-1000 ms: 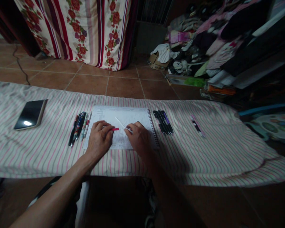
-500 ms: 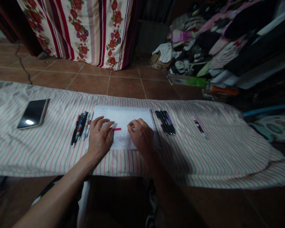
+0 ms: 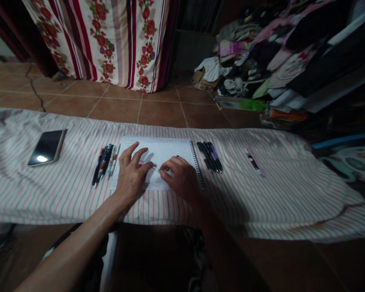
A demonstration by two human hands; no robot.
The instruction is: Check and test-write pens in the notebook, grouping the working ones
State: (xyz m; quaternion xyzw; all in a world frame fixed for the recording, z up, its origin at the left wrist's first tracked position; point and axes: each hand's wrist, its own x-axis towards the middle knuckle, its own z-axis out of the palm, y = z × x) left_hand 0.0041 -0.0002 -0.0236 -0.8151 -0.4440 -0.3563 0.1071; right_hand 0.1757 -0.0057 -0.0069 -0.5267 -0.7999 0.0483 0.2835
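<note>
A spiral notebook [image 3: 162, 148] lies open on the striped cloth [image 3: 261, 194]. Both my hands rest on its page. My left hand [image 3: 130, 174] has its outer fingers spread, while thumb and forefinger pinch a small pink pen piece [image 3: 140, 165], mostly hidden under them. My right hand [image 3: 182, 178] is curled, its fingertips closed on a thin white refill [image 3: 154, 166] whose end points toward the left hand. The two hands' fingertips nearly meet. A row of pens [image 3: 105, 162] lies just left of the notebook.
Several dark pens [image 3: 209, 156] lie right of the notebook, and a single pen [image 3: 254, 161] farther right. A phone [image 3: 48, 147] lies at the cloth's left. Beyond are floor tiles [image 3: 161, 111], a floral striped hanging cloth [image 3: 115, 40] and a clothes pile [image 3: 261, 61] at the right.
The white refill, which stuck up from my right hand, is now lowered toward the left hand. My left fingers have spread and cover most of the pink piece.
</note>
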